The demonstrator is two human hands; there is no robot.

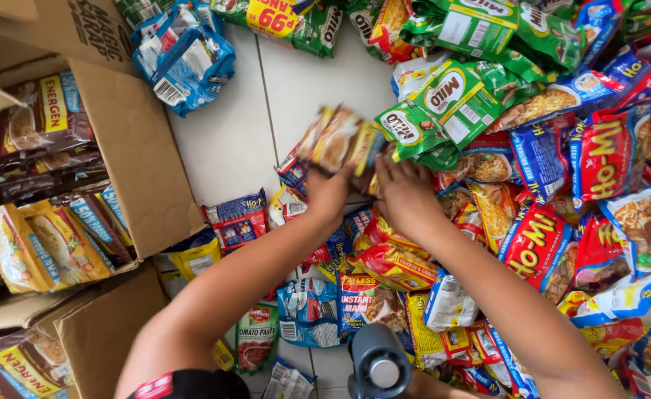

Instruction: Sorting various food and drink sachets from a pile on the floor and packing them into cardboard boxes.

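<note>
A white tiled floor [266, 111] is shown from the head view, covered on the right and at the bottom by a loose heap of packets and bordered on the left by two open cardboard boxes. A blurred brown-and-yellow sachet strip [336, 140] is held above the floor at the centre; the left hand [330, 193] is closed on its lower edge, fingers together, while the right hand [405, 193] lies just beside it with fingers bent onto the strip's right end and the heap beneath, though how firmly they are clamped cannot be told. The upper box [140, 155] is seen already filled with like brown and yellow sachets, and the lower box [96, 332] is partly filled; by this evidence the sorting is judged well begun but far from finished, since most packets remain on the floor. Two boxes, two hands and one held strip are counted; green drink sachets [451, 96], red noodle packets [536, 244] and blue packets [185, 55] are too overlapped for exact counts.
</note>
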